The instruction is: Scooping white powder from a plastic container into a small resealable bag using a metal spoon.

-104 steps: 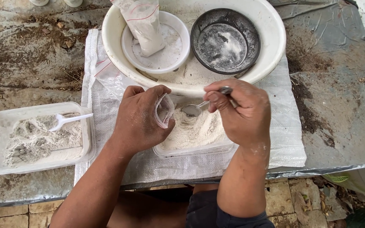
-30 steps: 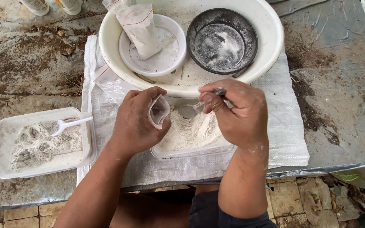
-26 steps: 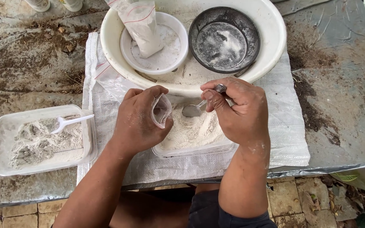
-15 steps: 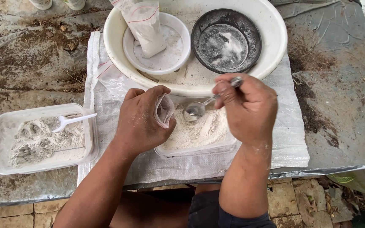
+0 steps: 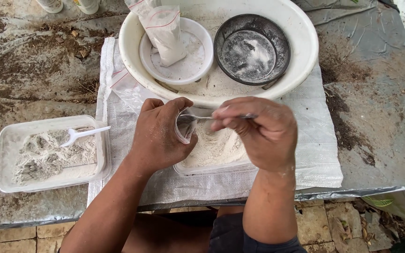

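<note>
While the big white basin (image 5: 301, 70) sat at 12 o'clock, the right hand (image 5: 258, 133), fingers pinched on a metal spoon (image 5: 202, 117), had swung from the powder tray (image 5: 216, 152) to the small clear bag (image 5: 183, 129) gripped in the left hand (image 5: 160, 138): loading powder.

Daylight is falling evenly on a stained grey table (image 5: 33, 70) extending beyond and beside the hands; dark soil is scattering across it. Below the wrists, a worn brick floor (image 5: 333, 225) is showing.
</note>
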